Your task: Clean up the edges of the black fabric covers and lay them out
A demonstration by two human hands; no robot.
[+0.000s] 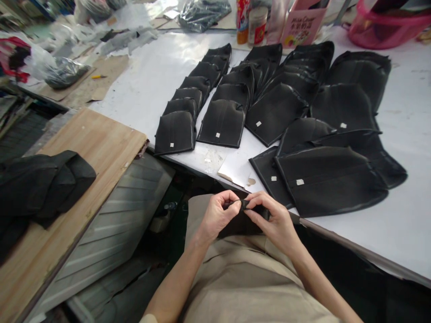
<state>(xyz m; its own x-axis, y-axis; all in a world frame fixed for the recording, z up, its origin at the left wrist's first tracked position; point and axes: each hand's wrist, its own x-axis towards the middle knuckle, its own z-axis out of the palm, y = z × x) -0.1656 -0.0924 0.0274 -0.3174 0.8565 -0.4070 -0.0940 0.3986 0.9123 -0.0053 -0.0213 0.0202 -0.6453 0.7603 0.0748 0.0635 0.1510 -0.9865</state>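
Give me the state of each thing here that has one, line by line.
Left hand: pinching the held piece
Right hand: pinching it too
Held piece: gripped between both hands, mostly hidden
Black pieces: laid overlapping on the white table
Dark cloth: rumpled, on the wooden board
Pink basket: upright, with things in it
Pink box: upright
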